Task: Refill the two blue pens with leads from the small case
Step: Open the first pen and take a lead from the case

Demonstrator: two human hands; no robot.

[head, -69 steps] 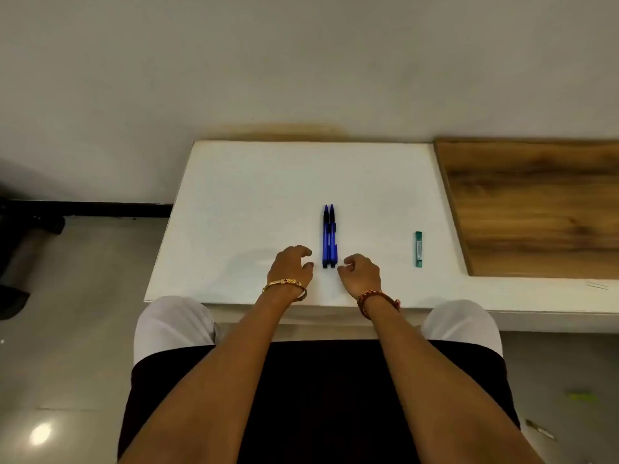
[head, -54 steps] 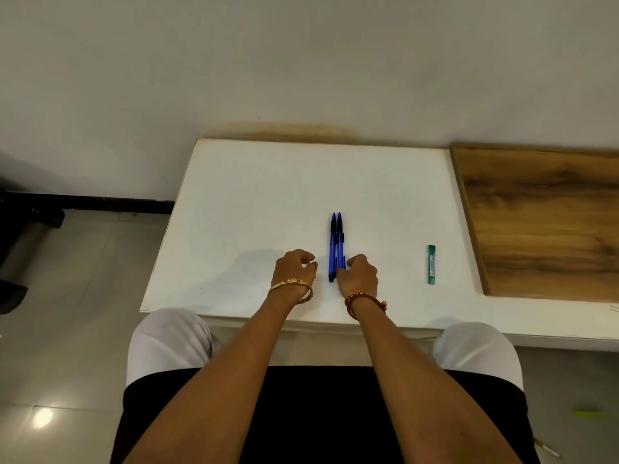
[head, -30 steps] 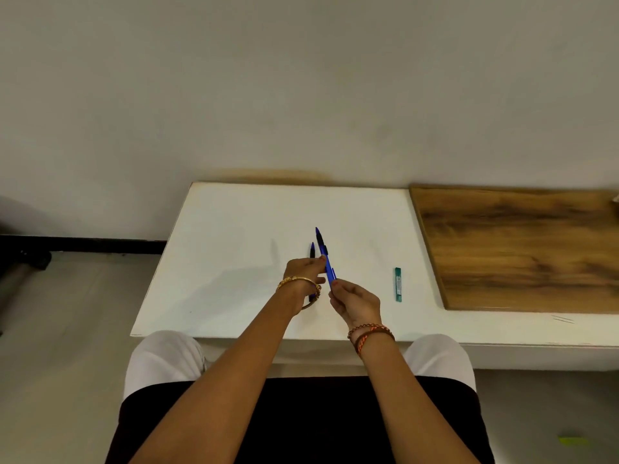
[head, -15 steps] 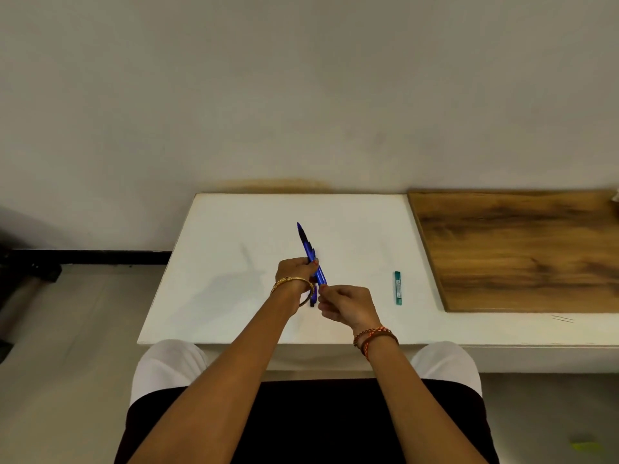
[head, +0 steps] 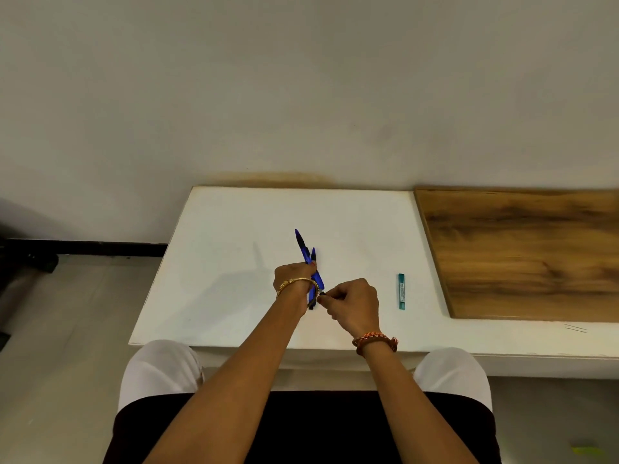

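Observation:
My left hand [head: 294, 274] grips one blue pen [head: 303, 247] around its middle and holds it above the white table [head: 234, 279], tip pointing away and up. My right hand [head: 351, 304] pinches the near end of that pen at its dark cap. The second blue pen [head: 313, 257] lies on the table just behind my left hand, mostly hidden by it. The small teal lead case [head: 401, 291] lies flat on the table to the right of my right hand, apart from both hands.
A brown wooden board [head: 529, 252] lies at the table's right end, close to the lead case. A pale wall rises straight behind the table. Grey floor [head: 67, 313] lies to the left. My knees sit under the front edge.
My right hand picked up one pen from the pair and passed it to my left hand, which now grips its middle. My right fingers moved to its near end. The other pen stayed down.

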